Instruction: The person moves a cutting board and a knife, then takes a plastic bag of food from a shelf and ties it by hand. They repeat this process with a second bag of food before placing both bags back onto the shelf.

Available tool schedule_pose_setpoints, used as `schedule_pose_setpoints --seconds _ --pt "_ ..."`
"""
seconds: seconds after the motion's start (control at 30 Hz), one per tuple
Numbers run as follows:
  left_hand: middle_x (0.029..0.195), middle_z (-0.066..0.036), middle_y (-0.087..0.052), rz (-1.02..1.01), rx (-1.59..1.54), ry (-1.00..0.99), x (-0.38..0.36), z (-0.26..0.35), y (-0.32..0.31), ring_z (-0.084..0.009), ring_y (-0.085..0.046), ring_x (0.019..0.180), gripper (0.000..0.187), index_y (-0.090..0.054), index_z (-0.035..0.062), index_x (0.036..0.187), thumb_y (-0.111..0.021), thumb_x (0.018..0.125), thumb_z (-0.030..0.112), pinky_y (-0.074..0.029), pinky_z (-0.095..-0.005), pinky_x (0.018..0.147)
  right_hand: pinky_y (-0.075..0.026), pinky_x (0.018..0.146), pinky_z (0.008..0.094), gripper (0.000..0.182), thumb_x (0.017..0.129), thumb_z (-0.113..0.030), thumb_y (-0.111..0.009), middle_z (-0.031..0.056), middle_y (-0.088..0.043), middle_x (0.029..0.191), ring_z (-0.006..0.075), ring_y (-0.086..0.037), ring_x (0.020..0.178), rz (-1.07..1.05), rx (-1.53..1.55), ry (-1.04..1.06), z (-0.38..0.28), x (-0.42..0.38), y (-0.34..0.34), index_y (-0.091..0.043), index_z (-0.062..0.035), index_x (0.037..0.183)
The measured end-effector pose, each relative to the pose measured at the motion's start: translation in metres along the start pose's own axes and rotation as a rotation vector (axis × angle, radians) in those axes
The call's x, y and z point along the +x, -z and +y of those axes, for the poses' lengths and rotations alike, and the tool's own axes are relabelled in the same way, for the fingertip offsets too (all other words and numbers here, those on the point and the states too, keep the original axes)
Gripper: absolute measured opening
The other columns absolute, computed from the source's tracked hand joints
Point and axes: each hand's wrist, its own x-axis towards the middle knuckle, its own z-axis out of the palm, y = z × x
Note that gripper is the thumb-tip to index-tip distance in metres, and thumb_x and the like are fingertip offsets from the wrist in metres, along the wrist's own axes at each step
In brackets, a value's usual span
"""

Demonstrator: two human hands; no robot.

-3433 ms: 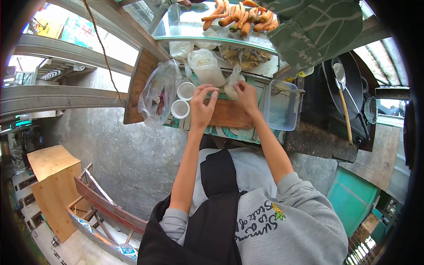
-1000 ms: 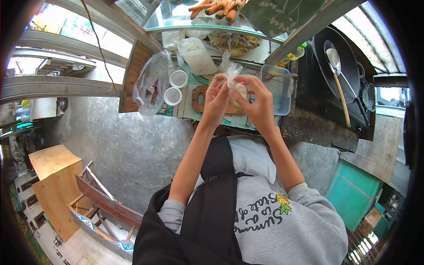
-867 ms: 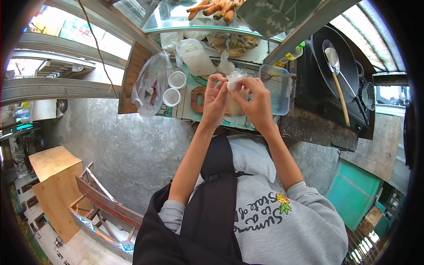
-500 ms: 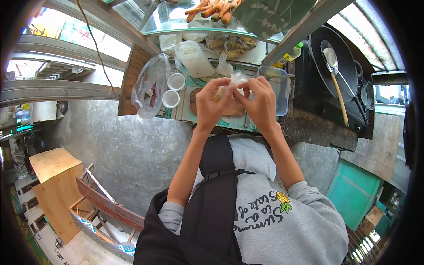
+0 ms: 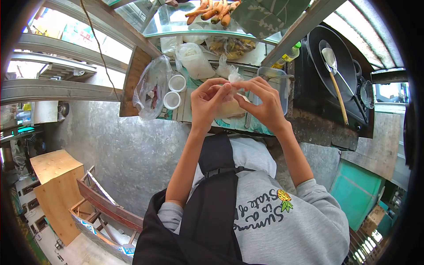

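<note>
Clear bag pinched at its neck

The small plastic bag [image 5: 231, 108] hangs below the fingertips, thin, clear and wrinkled, its body cloudy pale, its gathered top flaring whitish above them. The left hand [image 5: 208, 104] pinches the neck; the right hand [image 5: 264, 102] reaches it with a fingertip, though its grip is unclear. Two white cups [image 5: 177, 83] stand left of the fingers.

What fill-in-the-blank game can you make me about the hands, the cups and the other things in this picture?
The left hand and right hand pinch a small plastic ____.
To the left of the hands stand ____ white cups.
The long orange vegetables on the glass shelf are ____.
The yellow fruit printed on the grey sweatshirt is a ____.

Missing words: bag; two; carrots; pineapple.
</note>
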Motion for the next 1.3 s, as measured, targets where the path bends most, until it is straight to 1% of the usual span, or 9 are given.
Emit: schedule_pose_setpoints --seconds 0.13,0.27,0.43,0.47,0.53,0.63,1.03,1.17,1.3 --pt "0.09 -0.008 -0.067 -0.152 0.052 0.159 0.002 0.014 0.007 -0.0085 -0.062 0.078 0.024 -0.062 -0.0005 0.107 -0.064 0.086 0.009 -0.051 -0.0218 0.07 -0.049 0.07 0.0271 0.026 0.073 -0.007 -0.069 0.006 -0.065 0.084 0.015 -0.059 0.075 -0.056 0.2 -0.151 0.005 -0.001 0.004 -0.067 -0.0066 0.099" --pt "0.091 -0.008 -0.067 -0.265 0.123 0.142 0.002 0.023 0.01 -0.0096 -0.063 0.079 0.025 -0.062 -0.0014 0.108 -0.063 0.085 0.008 -0.052 -0.0228 0.072 -0.048 0.069 0.024 0.025 0.072 -0.005 -0.069 0.005 -0.064 0.079 0.0121 -0.058 0.071 -0.063 0.306 -0.208 0.007 -0.006 0.003 -0.067 -0.0054 0.098" --pt "0.09 -0.008 -0.067 -0.286 0.601 -0.034 -0.005 0.049 0.0 -0.0103 -0.064 0.077 0.024 -0.064 0.0006 0.103 -0.066 0.08 0.008 -0.053 -0.0239 0.07 -0.047 0.07 0.0251 0.025 0.071 -0.006 -0.07 0.0052 -0.063 0.078 0.0129 -0.057 0.071 -0.071 0.293 -0.214 -0.003 -0.006 0.008 -0.067 -0.0043 0.096" --pt "0.09 -0.008 -0.067 -0.286 0.601 -0.033 -0.006 0.049 -0.001 -0.0103 -0.064 0.077 0.024 -0.064 0.0006 0.103 -0.066 0.08 0.008 -0.053 -0.0239 0.07 -0.048 0.07 0.0257 0.025 0.07 -0.006 -0.07 0.0052 -0.063 0.078 0.0132 -0.057 0.071 -0.086 0.273 -0.199 -0.006 -0.006 0.011 -0.067 -0.0041 0.095" --pt "0.085 -0.006 -0.066 -0.314 0.757 -0.238 -0.005 0.051 -0.001 -0.0101 -0.063 0.073 0.024 -0.064 0.0017 0.097 -0.068 0.073 0.007 -0.052 -0.0244 0.066 -0.048 0.07 0.0263 0.025 0.07 -0.007 -0.07 0.0053 -0.062 0.078 0.0134 -0.057 0.072 -0.111 0.265 -0.185 -0.012 -0.003 0.017 -0.067 -0.0041 0.095" --pt "0.079 -0.004 -0.064 -0.363 0.846 -0.299 -0.001 0.054 -0.001 -0.0104 -0.061 0.069 0.024 -0.063 0.0007 0.093 -0.066 0.07 0.008 -0.051 -0.0245 0.064 -0.048 0.07 0.0275 0.025 0.07 -0.008 -0.07 0.0059 -0.062 0.078 0.0143 -0.058 0.073 -0.146 0.245 -0.139 -0.017 -0.001 0.021 -0.066 -0.004 0.094" --pt "0.062 -0.002 -0.054 -0.462 0.751 0.008 -0.01 0.042 0.001 -0.003 -0.043 0.059 0.019 -0.061 -0.0026 0.087 -0.057 0.074 0.01 -0.044 -0.0208 0.058 -0.051 0.068 0.034 0.023 0.069 -0.008 -0.069 0.0066 -0.061 0.078 0.0237 -0.057 0.081 -0.343 0.028 0.17 -0.007 -0.006 0.016 -0.056 -0.0041 0.087" --pt "0.063 -0.001 -0.055 -0.43 0.767 0.01 -0.014 0.037 0.0 -0.0034 -0.046 0.058 0.021 -0.062 -0.0038 0.089 -0.055 0.075 0.01 -0.043 -0.0208 0.056 -0.05 0.068 0.0348 0.025 0.067 -0.009 -0.07 0.0053 -0.057 0.075 0.024 -0.056 0.078 -0.359 -0.046 0.3 -0.001 -0.01 0.009 -0.052 -0.0058 0.084" --pt "0.07 0.002 -0.058 -0.41 0.583 0.097 -0.015 0.025 0.006 -0.0037 -0.048 0.06 0.022 -0.064 -0.0035 0.09 -0.054 0.077 0.012 -0.04 -0.0205 0.052 -0.05 0.069 0.0344 0.026 0.066 -0.009 -0.071 0.0038 -0.055 0.072 0.0231 -0.055 0.076 -0.383 -0.006 0.27 0.0 -0.011 0.007 -0.052 -0.0066 0.084"
